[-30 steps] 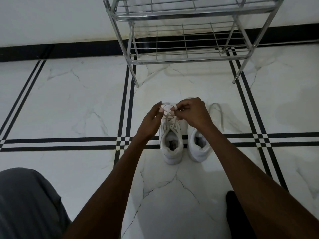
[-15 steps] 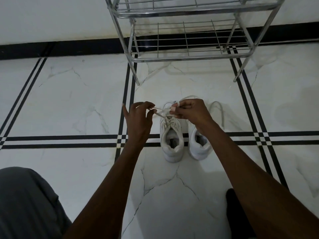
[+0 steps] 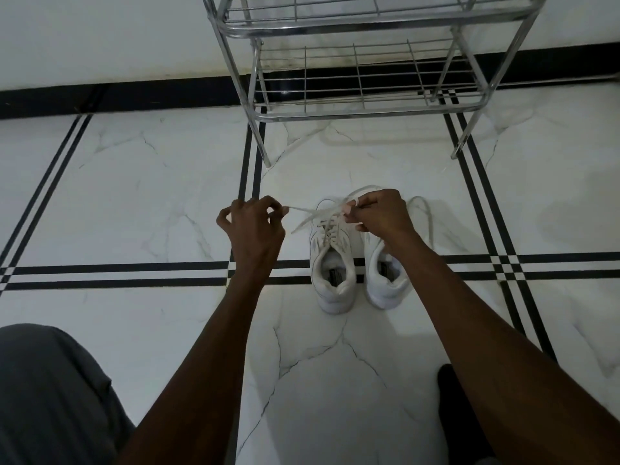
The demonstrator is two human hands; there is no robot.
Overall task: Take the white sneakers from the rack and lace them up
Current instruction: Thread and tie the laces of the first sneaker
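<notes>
Two white sneakers stand side by side on the marble floor, heels toward me: the left sneaker and the right sneaker. My left hand is left of the left sneaker and pinches one end of its white lace, drawn out taut to the left. My right hand hovers over the toes of both sneakers and grips the other part of the same lace. The right sneaker's front is hidden under my right hand; a loose lace loop lies beside it.
A chrome wire shoe rack stands just beyond the sneakers against the white wall, its shelves bare. My grey-clothed knee is at the bottom left and a dark shape sits at the bottom right. Black stripes cross the floor.
My left hand has moved away to the left, pulling the lace end out from the left sneaker. My right hand has stayed over the toes, holding the lace.
</notes>
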